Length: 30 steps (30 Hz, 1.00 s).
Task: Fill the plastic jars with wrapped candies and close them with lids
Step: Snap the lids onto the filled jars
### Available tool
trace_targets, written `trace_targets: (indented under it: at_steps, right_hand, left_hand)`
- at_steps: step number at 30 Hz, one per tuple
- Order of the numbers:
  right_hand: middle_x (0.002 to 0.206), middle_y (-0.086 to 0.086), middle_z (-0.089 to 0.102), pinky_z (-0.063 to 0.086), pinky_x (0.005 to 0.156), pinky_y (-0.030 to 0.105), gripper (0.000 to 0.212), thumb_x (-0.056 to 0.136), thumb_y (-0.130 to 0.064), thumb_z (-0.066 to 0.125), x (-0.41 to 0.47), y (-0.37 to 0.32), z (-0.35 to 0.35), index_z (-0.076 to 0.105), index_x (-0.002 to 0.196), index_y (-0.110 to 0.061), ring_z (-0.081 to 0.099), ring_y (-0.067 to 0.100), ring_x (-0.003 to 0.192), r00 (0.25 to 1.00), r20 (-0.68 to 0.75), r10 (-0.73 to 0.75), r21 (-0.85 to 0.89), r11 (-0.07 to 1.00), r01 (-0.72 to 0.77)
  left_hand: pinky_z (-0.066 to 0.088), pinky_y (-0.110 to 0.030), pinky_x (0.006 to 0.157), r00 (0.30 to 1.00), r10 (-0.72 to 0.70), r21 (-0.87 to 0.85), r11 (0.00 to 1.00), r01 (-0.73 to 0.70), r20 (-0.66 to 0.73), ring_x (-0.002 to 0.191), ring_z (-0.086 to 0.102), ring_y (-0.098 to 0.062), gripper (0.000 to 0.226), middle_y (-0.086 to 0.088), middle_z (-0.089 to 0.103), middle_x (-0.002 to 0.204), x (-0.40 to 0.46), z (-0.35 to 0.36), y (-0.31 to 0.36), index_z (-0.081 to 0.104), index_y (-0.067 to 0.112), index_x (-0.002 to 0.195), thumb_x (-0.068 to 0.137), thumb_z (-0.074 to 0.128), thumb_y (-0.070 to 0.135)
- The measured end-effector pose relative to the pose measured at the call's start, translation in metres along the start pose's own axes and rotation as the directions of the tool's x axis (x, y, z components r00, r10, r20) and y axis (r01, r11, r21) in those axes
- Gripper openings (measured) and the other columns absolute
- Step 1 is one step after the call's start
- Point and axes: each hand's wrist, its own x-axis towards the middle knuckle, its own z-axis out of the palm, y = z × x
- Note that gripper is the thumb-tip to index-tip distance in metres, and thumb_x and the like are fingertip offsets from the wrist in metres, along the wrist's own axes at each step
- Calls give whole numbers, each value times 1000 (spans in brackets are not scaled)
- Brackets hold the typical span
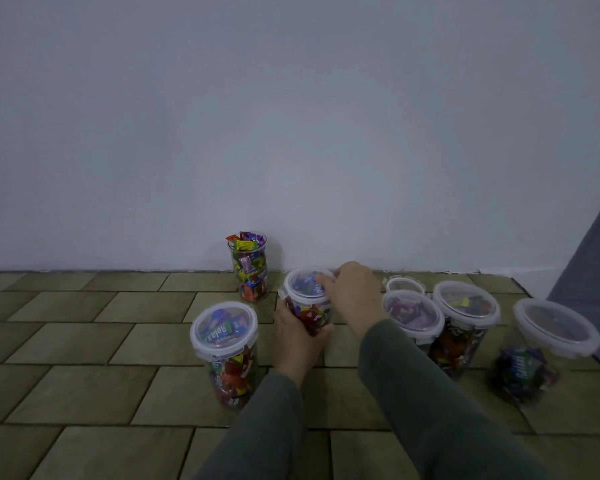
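A clear plastic jar (310, 315) full of wrapped candies stands on the tiled surface in the middle. My left hand (297, 336) grips its side. My right hand (355, 294) rests on its clear lid (303, 284), fingers over the lid's right rim. Behind it, an open jar (252, 268) heaped with candies stands against the wall with no lid. A lidded jar (226, 355) stands to the left. Three lidded jars (413, 317) (465, 323) (541, 348) stand to the right.
A loose clear lid (405, 284) lies behind the right-hand jars near the wall. The white wall (291, 133) closes off the back of the tiled surface (84, 341). A grey panel (596, 258) rises at the far right edge.
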Motion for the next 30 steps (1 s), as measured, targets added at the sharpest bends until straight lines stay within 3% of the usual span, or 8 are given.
trace_targets:
  at_steps: [3, 6, 9, 12, 16, 20, 26, 30]
  right_hand:
    - [101, 7, 70, 49, 75, 29, 44, 91, -49, 58, 3, 2, 0, 68, 105, -9, 64, 21, 92, 999, 29, 16, 43, 999, -18]
    - [104, 8, 70, 52, 84, 33, 42, 92, -46, 56, 2, 6, -3, 68, 107, -9, 63, 21, 95, 996, 87, -10, 107, 994, 1]
    - [120, 7, 59, 44, 96, 36, 41, 97, -46, 47, -4, 10, -9, 60, 125, -21, 50, 24, 114, 983, 122, -138, -27, 989, 142]
    - [126, 2, 47, 38, 101, 36, 46, 90, -52, 56, -9, 13, -20, 58, 130, -31, 38, 23, 122, 942, 242, -233, -25, 969, 246]
    - [118, 5, 47, 41, 93, 36, 60, 80, -65, 60, -10, 8, -32, 57, 131, -33, 45, 23, 115, 928, 294, -229, -173, 942, 288]
    - [114, 4, 48, 39, 89, 36, 60, 80, -69, 56, -13, 7, -34, 59, 128, -33, 49, 23, 112, 924, 298, -240, -237, 919, 315]
    - [115, 4, 50, 39, 90, 37, 61, 82, -70, 51, -19, 10, -35, 57, 131, -34, 51, 22, 111, 928, 268, -258, -287, 898, 332]
    - [115, 5, 51, 39, 89, 38, 58, 87, -68, 46, -24, 12, -33, 56, 130, -30, 51, 23, 110, 925, 244, -290, -349, 864, 363]
  left_hand:
    - [35, -44, 113, 1000, 1, 7, 1000, -1, 5, 140, 33, -22, 112, -1, 28, 153, 3, 2, -3, 10, 22, 150, 68, 87, 30]
    - [35, -43, 113, 1000, 10, 8, 1000, -10, 23, 139, 33, -21, 110, 0, 28, 152, 5, 1, -4, 11, 25, 149, 69, 86, 31]
    - [36, -42, 112, 997, 28, -1, 1000, -28, 76, 137, 35, -20, 110, 1, 31, 150, 8, -3, -5, 12, 25, 147, 67, 87, 31]
    - [35, -43, 113, 990, 59, -35, 998, -55, 131, 136, 37, -19, 109, 1, 34, 147, 10, -9, -8, 15, 25, 147, 66, 88, 29]
    - [35, -37, 112, 977, 85, -70, 995, -73, 198, 132, 38, -14, 104, 4, 37, 144, 10, -12, -8, 17, 24, 145, 68, 86, 23]
    - [37, -27, 99, 974, 113, -107, 990, -94, 199, 126, 43, -13, 93, 4, 41, 137, 9, -14, -8, 21, 31, 134, 68, 86, 18]
    - [39, -36, 108, 965, 122, -96, 990, -102, 233, 128, 43, -15, 100, 2, 40, 140, 7, -14, -7, 23, 36, 131, 52, 83, 47]
    - [36, -29, 103, 962, 126, -97, 990, -105, 244, 128, 41, -14, 94, 3, 39, 140, 6, -14, -8, 23, 34, 132, 63, 87, 29]
